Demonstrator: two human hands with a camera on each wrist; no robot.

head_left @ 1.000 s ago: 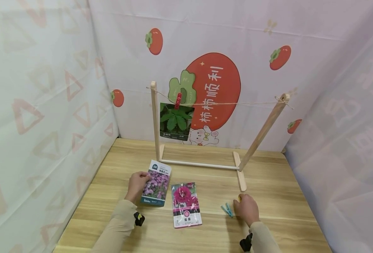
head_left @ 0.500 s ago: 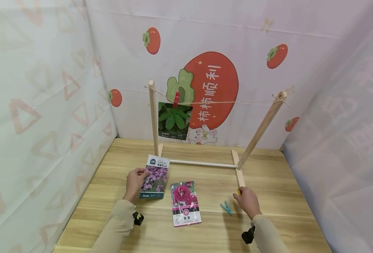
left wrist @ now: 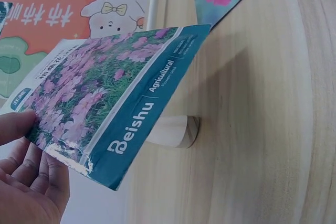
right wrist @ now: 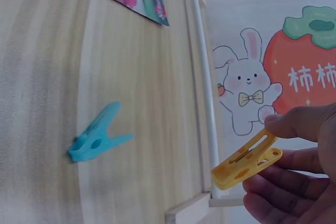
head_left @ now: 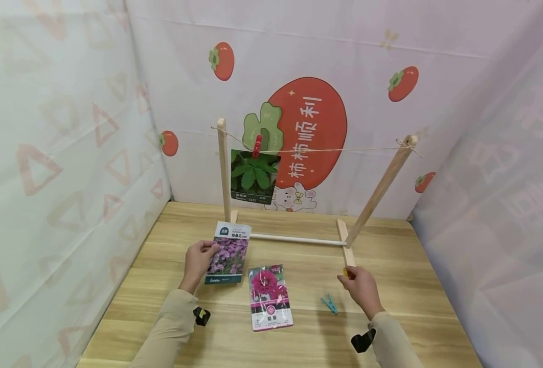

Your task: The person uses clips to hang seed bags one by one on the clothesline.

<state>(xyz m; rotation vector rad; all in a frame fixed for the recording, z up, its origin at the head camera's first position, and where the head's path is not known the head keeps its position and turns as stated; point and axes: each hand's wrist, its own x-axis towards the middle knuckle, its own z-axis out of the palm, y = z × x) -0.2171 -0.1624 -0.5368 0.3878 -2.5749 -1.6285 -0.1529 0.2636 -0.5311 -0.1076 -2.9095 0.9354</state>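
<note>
My left hand [head_left: 198,263] pinches the left edge of a seed packet with pink-purple flowers [head_left: 227,255], thumb in front and fingers behind; in the left wrist view the packet [left wrist: 100,93] is tilted above the table. In my right hand [head_left: 362,289] is a yellow clothespin [right wrist: 244,163], gripped by its handle ends between thumb and fingers, over the right foot of the wooden rack. A second packet with a magenta flower [head_left: 270,299] lies flat between the hands. Left of my right hand, a blue clothespin [head_left: 330,303] rests on the table.
A wooden rack [head_left: 377,199] carries a string [head_left: 326,150] between its two posts. Near the left post a green-leaf packet [head_left: 254,176] hangs from the string by a red clothespin [head_left: 257,146]. Printed cloth walls stand behind and at both sides of the table [head_left: 391,266].
My left hand has lifted the pink-purple packet off the table, up towards the rack. My right hand has risen and moved forward with the yellow clothespin, away from the blue one.
</note>
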